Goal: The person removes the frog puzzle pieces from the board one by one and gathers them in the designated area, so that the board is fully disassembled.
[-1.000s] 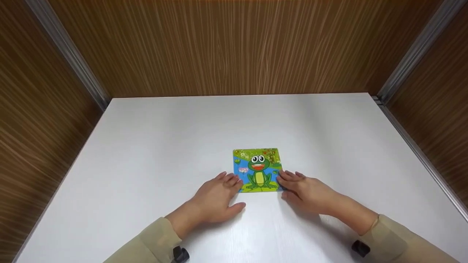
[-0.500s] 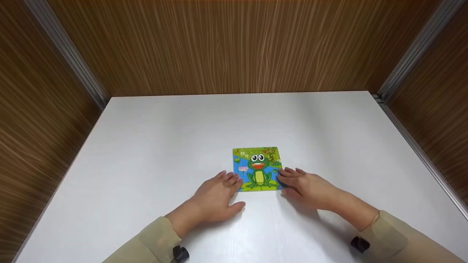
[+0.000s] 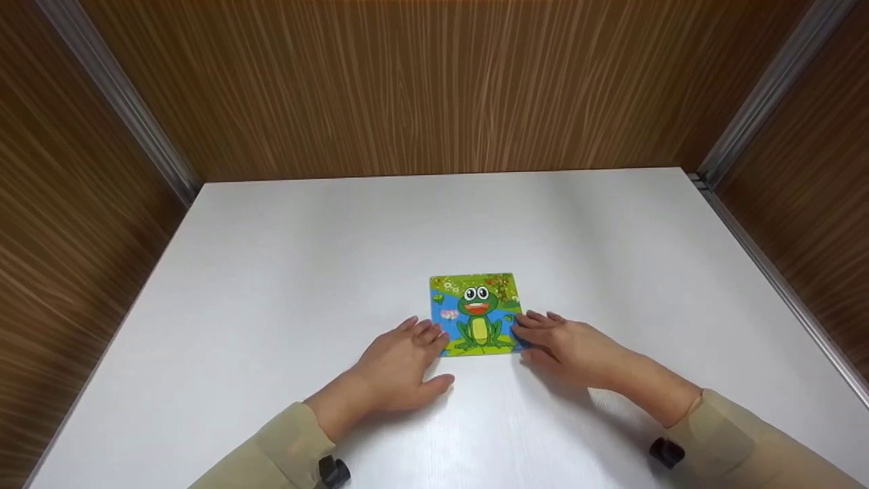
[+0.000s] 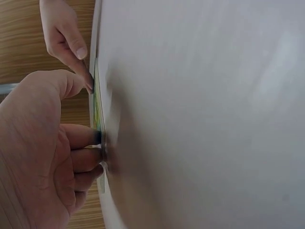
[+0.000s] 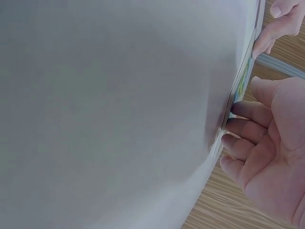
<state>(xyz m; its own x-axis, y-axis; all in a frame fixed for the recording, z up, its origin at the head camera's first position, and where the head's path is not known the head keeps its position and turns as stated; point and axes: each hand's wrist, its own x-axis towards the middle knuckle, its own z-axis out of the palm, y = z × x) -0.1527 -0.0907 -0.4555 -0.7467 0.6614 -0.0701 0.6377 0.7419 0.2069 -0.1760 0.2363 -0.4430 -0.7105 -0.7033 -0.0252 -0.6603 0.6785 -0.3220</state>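
A thin square board with a cartoon frog picture (image 3: 478, 309) lies flat on the white table, its green and blue edge (image 4: 98, 114) showing in the left wrist view. My left hand (image 3: 400, 372) rests at the board's lower left side, fingertips touching its edge and thumb apart on the table side. On the opposite side, my right hand (image 3: 574, 353) touches the lower right edge with its fingertips. In the right wrist view those fingers (image 5: 252, 114) are lightly bent along the edge, with the thumb off it. Fingers cover the board's two lower corners in part.
The white table (image 3: 305, 258) extends around the board. A wood-grain panel (image 3: 434, 88) stands behind it, with similar panels left (image 3: 75, 272) and right (image 3: 808, 204), joined by grey metal posts (image 3: 122, 102). A black strap piece (image 3: 333, 471) sits at the left sleeve.
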